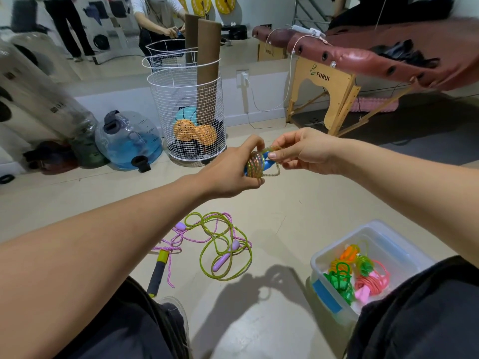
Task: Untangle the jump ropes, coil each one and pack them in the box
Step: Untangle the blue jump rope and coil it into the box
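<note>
left hand (233, 168) grips coiled rope (255, 164) | blue handles slant up-right | right hand (302, 154) pinches rope end

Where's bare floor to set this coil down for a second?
Bare floor lies between the tangled ropes and the plastic box, and beyond the hands toward the wire basket. The tangle's patch is crowded; the box already holds coils.

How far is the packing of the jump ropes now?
Done: coiled ropes, orange, green and pink, lie in the box. In hand: the left hand grips a glittery coil with blue handles, and the right hand pinches its loose end. Left: the green rope and the pink rope lie tangled on the floor.
</note>
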